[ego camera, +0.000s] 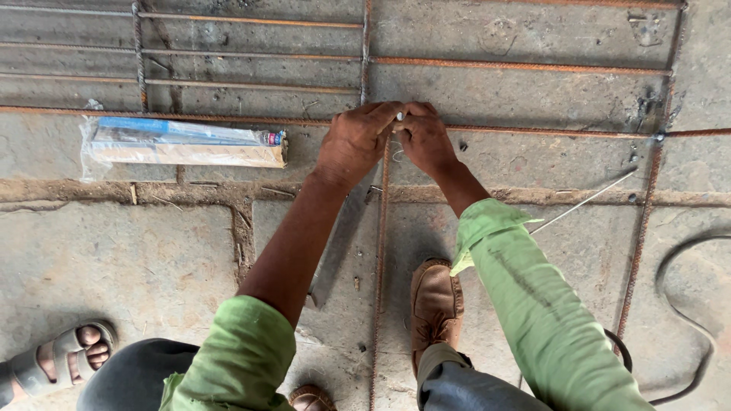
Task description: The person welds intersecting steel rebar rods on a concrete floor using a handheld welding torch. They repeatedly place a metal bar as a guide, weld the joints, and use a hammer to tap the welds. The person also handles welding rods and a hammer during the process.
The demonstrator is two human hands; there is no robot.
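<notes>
My left hand (356, 141) and my right hand (423, 138) meet at a crossing of rusty steel bars, where a long horizontal bar (548, 131) meets an upright bar (381, 251). Both hands pinch thin pale tie wire (397, 117) at that crossing. The fingertips touch each other and hide most of the wire. A loose strand curls just below the fingers. Green sleeves cover both my forearms.
A grid of rusty bars lies on the concrete slabs. A long plastic-wrapped pack (183, 142) rests at the left. A thin straight wire (582, 202) lies at the right, near a dark cable (685, 320). My brown shoe (435, 304) stands below; another person's sandalled foot (57, 358) is bottom left.
</notes>
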